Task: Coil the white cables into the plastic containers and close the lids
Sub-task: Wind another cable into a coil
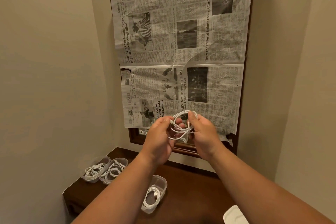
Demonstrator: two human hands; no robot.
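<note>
Cable [181,130] — light, limp, likely springy — is held up above the worktop [192,187] as a loose oval coil, long axis slanting upper right to lower left. Fingers of the left hand [160,132] pinch its plug end; the right hand [202,131] grips the loops, the surest hold.

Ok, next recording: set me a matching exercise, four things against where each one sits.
Things:
1. loose cable coil
2. newspaper
3. pair of containers
4. single container

Places:
A. far left of the table
B. over the framed mirror
C. held between left hand and right hand
D. nearer the camera, between the forearms

Pairs: 1-C, 2-B, 3-A, 4-D.
</note>
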